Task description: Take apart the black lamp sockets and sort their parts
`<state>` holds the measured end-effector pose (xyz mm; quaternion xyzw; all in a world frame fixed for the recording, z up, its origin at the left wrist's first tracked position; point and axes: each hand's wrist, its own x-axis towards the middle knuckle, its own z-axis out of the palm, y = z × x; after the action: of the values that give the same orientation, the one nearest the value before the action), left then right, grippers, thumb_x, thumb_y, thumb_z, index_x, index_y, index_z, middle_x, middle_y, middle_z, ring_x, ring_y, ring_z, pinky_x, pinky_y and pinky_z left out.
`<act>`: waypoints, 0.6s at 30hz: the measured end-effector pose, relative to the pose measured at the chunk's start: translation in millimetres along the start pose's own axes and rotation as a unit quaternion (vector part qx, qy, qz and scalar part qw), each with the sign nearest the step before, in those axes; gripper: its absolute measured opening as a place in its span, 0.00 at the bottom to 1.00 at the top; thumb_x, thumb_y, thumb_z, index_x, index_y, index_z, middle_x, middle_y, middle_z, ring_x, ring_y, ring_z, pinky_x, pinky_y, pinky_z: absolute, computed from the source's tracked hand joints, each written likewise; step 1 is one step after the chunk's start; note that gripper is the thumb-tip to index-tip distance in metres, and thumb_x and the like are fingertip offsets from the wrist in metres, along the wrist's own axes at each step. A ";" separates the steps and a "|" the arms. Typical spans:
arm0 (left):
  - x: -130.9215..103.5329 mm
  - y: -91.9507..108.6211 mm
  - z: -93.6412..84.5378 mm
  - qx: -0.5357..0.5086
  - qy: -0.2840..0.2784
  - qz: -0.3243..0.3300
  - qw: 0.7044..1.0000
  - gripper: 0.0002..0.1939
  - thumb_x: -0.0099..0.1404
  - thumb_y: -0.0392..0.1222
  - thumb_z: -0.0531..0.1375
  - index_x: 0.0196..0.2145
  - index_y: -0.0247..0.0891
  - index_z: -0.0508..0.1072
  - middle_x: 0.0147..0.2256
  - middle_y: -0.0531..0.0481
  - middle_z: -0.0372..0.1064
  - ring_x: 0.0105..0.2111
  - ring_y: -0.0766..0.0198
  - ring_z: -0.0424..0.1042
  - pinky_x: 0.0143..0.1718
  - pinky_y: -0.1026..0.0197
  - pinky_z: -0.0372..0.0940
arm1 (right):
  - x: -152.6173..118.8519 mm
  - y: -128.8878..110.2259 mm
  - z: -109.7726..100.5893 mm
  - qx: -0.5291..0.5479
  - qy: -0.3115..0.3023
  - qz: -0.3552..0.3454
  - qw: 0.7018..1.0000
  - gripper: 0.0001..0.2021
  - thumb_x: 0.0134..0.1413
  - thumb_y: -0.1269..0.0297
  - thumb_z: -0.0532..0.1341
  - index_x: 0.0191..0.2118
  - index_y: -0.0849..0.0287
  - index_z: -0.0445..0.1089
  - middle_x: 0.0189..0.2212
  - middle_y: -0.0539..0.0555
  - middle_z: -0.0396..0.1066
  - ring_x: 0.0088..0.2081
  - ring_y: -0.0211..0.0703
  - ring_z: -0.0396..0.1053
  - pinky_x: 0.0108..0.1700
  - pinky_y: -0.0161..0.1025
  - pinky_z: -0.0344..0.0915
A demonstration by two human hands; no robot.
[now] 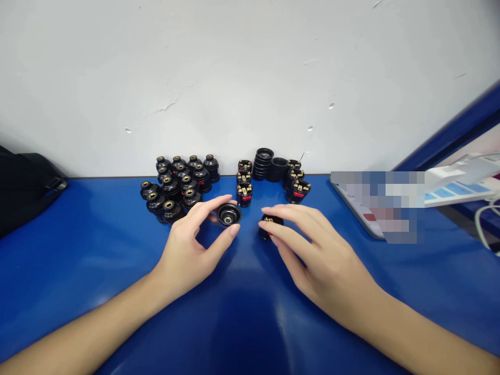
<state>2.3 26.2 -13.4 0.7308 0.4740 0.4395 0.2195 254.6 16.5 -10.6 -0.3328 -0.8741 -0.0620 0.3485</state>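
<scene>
Between the thumb and fingers of my left hand [199, 239] is a black lamp holder cap [228, 214], its brass-ringed centre hole turned towards me. My right hand [312, 239] has its fingertips around a black lamp socket core [266, 233]; brass parts and a bit of red show between the fingers. The two pieces are apart. Just behind them stands a row of socket cores [244, 195] with brass terminals and red pieces on the side. More such cores [299, 191] stand to the right.
Several capped lamp holders [170, 211] are grouped at the left by the wall. Stacked black rings [263, 165] and a black sleeve [278, 170] stand at the back. A partly blurred phone-like object [357, 213] lies right, a black bag [27, 187] left, on the blue table [250, 323].
</scene>
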 end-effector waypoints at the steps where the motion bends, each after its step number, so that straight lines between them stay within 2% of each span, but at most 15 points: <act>1: 0.1 -0.2 -0.4 0.006 -0.001 0.005 1.000 0.23 0.73 0.47 0.67 0.63 0.44 0.74 0.57 0.44 0.79 0.53 0.51 0.80 0.59 0.47 0.72 | 0.3 0.1 -1.2 -0.021 0.007 -0.002 1.000 0.21 0.66 0.84 0.60 0.60 0.60 0.71 0.55 0.67 0.76 0.57 0.60 0.73 0.58 0.61 0.75; 4: 0.3 0.2 -0.9 0.011 -0.002 0.010 1.000 0.21 0.73 0.47 0.67 0.61 0.44 0.76 0.57 0.44 0.79 0.54 0.52 0.79 0.59 0.47 0.72 | 0.5 -0.2 -5.0 -0.069 0.015 -0.008 0.997 0.18 0.66 0.83 0.61 0.58 0.64 0.72 0.49 0.68 0.75 0.51 0.59 0.75 0.52 0.58 0.77; 6: 0.4 0.9 -0.6 0.010 -0.002 0.009 1.000 0.21 0.73 0.47 0.67 0.61 0.44 0.76 0.57 0.45 0.79 0.54 0.52 0.79 0.60 0.47 0.72 | -0.2 -0.7 -6.7 -0.075 0.001 -0.012 0.997 0.16 0.68 0.81 0.60 0.58 0.66 0.72 0.49 0.68 0.75 0.50 0.59 0.75 0.52 0.57 0.78; 11: 0.5 1.1 -0.1 0.012 -0.002 0.008 1.000 0.20 0.73 0.47 0.67 0.60 0.44 0.76 0.57 0.45 0.79 0.55 0.51 0.79 0.61 0.47 0.72 | -2.5 -0.2 -5.4 -0.076 -0.035 -0.016 0.996 0.19 0.69 0.80 0.58 0.62 0.67 0.69 0.52 0.69 0.76 0.54 0.61 0.75 0.58 0.59 0.77; 15: 1.4 -0.8 1.1 0.002 -0.003 0.004 1.000 0.19 0.72 0.47 0.67 0.59 0.44 0.77 0.55 0.45 0.80 0.53 0.52 0.81 0.59 0.48 0.74 | 2.7 8.3 -1.8 -0.112 -0.048 0.014 0.992 0.22 0.71 0.76 0.57 0.67 0.65 0.67 0.56 0.72 0.75 0.57 0.66 0.75 0.57 0.63 0.78; 18: 2.4 -1.4 2.7 -0.006 -0.008 -0.001 1.000 0.19 0.71 0.46 0.68 0.58 0.43 0.77 0.54 0.46 0.81 0.51 0.53 0.82 0.58 0.50 0.75 | 11.7 18.7 -0.3 -0.131 -0.071 0.018 0.989 0.23 0.70 0.74 0.57 0.68 0.72 0.66 0.59 0.77 0.72 0.58 0.70 0.75 0.55 0.63 0.80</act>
<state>4.2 29.3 -14.7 0.7328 0.4700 0.4361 0.2281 260.2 37.1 -5.0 -0.3950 -0.8747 -0.1461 0.2399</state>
